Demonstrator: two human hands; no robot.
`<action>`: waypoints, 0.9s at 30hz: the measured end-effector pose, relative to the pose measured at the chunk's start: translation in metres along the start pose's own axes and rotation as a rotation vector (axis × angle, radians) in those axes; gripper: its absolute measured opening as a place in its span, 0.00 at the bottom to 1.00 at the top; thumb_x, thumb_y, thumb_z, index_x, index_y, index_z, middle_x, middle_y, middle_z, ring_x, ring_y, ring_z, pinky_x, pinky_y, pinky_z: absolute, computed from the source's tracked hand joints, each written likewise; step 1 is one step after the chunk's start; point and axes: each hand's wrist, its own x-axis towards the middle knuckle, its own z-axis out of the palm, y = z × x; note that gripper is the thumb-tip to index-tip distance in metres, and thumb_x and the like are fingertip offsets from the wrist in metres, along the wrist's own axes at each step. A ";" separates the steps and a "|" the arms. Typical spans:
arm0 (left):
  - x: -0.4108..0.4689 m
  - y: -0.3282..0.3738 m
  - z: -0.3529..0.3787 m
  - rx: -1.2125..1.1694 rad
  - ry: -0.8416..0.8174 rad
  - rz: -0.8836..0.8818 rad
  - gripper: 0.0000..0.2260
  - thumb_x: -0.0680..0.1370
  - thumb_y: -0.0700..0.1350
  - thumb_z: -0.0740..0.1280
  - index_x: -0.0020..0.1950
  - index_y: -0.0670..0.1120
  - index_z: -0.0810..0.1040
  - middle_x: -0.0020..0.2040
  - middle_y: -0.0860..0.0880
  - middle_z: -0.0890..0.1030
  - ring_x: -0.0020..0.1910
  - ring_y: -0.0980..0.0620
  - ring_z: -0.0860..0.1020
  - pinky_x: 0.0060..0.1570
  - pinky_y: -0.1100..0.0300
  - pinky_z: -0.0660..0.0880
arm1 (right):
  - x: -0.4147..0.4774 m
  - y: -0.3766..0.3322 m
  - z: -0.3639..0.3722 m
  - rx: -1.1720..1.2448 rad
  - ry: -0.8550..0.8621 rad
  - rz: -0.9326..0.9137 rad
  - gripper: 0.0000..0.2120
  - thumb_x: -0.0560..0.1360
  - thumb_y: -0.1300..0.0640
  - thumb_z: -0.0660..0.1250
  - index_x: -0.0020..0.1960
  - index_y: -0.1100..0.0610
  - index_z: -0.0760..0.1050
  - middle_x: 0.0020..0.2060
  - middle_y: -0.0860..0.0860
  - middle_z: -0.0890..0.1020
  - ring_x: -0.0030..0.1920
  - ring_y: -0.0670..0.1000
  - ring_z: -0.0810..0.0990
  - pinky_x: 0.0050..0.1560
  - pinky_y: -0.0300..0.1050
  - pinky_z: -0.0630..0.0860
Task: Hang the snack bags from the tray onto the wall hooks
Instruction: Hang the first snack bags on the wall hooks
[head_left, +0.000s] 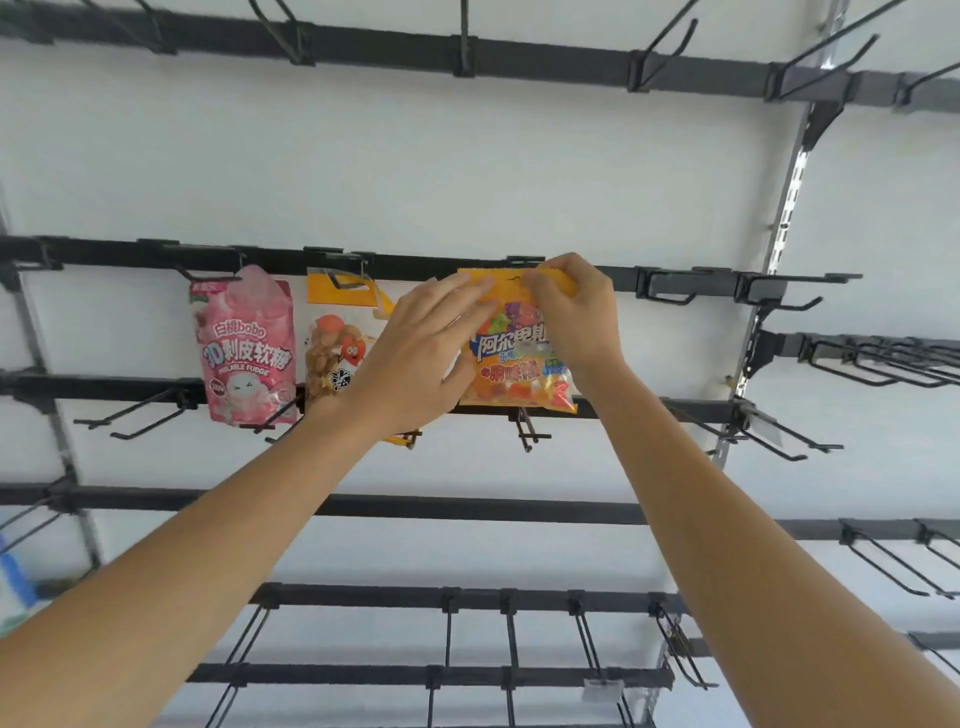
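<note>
In the head view, a white wall (467, 166) is crossed by black rails (130, 254) from which wire hooks (670, 293) project, and a slotted metal upright (784, 208) is seen at the right of the frame. A pink bag (247, 345) is hung on a hook at centre left. Just to its right a nut bag (330, 348) with a yellow header is hung, its right side hidden behind the left hand (415, 353). A blurred blue and white object is glimpsed at the lower left edge.

The orange bag (514, 364) is held up against the middle rail at the centre of the frame. Its top header is pinched between the thumb and curled fingers of the right hand (571, 306). The left hand is laid with straight fingers on the bag's upper left part, nothing being gripped by it. Whether the header is already on a hook cannot be told.
</note>
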 end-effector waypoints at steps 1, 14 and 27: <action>0.003 -0.004 0.002 0.014 -0.004 0.008 0.25 0.79 0.47 0.53 0.75 0.42 0.68 0.77 0.47 0.64 0.77 0.48 0.57 0.75 0.56 0.46 | 0.002 0.002 0.004 0.007 -0.025 -0.008 0.04 0.77 0.58 0.66 0.44 0.57 0.78 0.33 0.46 0.78 0.32 0.42 0.74 0.33 0.35 0.71; 0.026 -0.023 0.033 0.046 0.184 0.139 0.21 0.76 0.41 0.61 0.70 0.44 0.74 0.70 0.46 0.73 0.66 0.45 0.69 0.65 0.48 0.63 | 0.020 0.032 0.002 0.243 -0.145 -0.012 0.08 0.76 0.57 0.67 0.38 0.54 0.75 0.34 0.54 0.79 0.37 0.54 0.80 0.37 0.47 0.77; 0.043 -0.063 0.081 0.101 -0.120 0.096 0.23 0.76 0.56 0.59 0.70 0.53 0.73 0.77 0.49 0.61 0.75 0.46 0.55 0.72 0.44 0.50 | 0.027 0.086 0.032 -0.398 0.355 -0.231 0.12 0.73 0.60 0.68 0.54 0.55 0.70 0.49 0.47 0.74 0.46 0.48 0.73 0.39 0.37 0.67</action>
